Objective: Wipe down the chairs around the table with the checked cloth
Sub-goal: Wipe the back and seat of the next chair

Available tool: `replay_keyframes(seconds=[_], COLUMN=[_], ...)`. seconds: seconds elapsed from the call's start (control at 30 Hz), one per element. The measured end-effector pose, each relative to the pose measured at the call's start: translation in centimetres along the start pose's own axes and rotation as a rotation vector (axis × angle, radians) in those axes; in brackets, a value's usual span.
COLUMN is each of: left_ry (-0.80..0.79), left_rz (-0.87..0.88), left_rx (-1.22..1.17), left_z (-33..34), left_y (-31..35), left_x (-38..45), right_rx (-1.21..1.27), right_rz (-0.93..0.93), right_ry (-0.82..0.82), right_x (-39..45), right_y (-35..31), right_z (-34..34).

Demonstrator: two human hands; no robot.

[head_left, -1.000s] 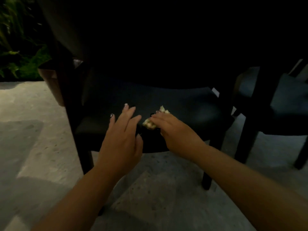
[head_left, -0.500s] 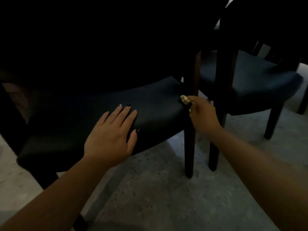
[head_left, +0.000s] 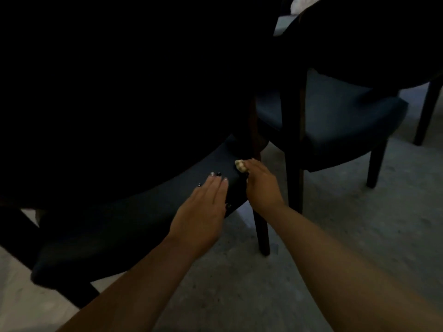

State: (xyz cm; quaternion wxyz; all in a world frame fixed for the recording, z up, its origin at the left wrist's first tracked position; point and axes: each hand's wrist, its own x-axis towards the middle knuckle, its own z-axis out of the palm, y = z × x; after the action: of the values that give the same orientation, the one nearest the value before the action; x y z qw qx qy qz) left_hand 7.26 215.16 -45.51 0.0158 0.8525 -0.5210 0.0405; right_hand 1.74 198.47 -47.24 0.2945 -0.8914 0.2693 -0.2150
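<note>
A dark chair with a padded blue-black seat (head_left: 134,219) fills the left and middle of the dim head view. My left hand (head_left: 203,212) lies flat on the seat's right part, fingers straight. My right hand (head_left: 261,185) grips a small bunched pale cloth (head_left: 240,166) and holds it against the seat's right corner, beside the chair's dark wooden leg (head_left: 261,231). Only a lump of the cloth shows past my fingers; its check pattern cannot be made out.
A second dark chair (head_left: 335,123) stands close on the right, its front leg (head_left: 293,178) just right of my right hand. The dark underside of the table (head_left: 119,80) hangs over the seats. Grey speckled floor (head_left: 335,236) lies below.
The view has swung from the seat's middle to its right corner. My right hand carried the cloth rightward to the seat edge by the leg. My left hand followed across the seat.
</note>
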Motion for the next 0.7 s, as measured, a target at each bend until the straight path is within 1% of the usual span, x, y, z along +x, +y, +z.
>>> replay_keyframes(seconds=[0.07,0.1,0.2,0.27,0.37,0.4,0.47,0.57,0.63,0.7], left_ry=[-0.044,-0.069,-0.046,-0.016,0.069,0.072,0.034,-0.015,-0.004,-0.004], left_rz=[0.045,0.062,0.096,0.128,0.162,0.154,0.144,0.161,0.163,0.146], left_rx=[0.023,0.009,-0.168,-0.266,-0.349,-0.383,-0.423,-0.409,-0.379,-0.412], left_z=[-1.7,-2.9,-7.0,-10.3,-15.7,-17.6,-21.4,-26.8,-30.3,-33.6], left_y=[0.9,1.2,2.5,3.8,6.3,7.1,8.4,9.8,10.3,10.4], left_x=[0.6,0.7,0.8,1.0,1.5,1.8,2.6,3.8,4.9,6.2], right_rx=[0.156,0.244,0.47,0.603,0.657,0.678,0.708,0.758,0.778,0.789], right_rz=[0.113,0.182,0.352,0.465,0.587,0.636,0.698,0.768,0.83,0.87], right_ry=[-0.008,0.019,0.13,0.13,0.176,0.188,0.187,0.176,0.171,0.181], right_x=[0.0,-0.2,-1.9,-3.4,-5.3,-5.6,-6.0,-5.8,-5.1,-3.9], right_y=[-0.6,-1.1,-3.1,-4.7,-7.3,-8.3,-10.1,-12.3,-13.7,-14.8], right_z=[-1.9,-2.9,-6.5,-9.1,-13.6,-15.1,-17.9,-21.7,-24.1,-26.3])
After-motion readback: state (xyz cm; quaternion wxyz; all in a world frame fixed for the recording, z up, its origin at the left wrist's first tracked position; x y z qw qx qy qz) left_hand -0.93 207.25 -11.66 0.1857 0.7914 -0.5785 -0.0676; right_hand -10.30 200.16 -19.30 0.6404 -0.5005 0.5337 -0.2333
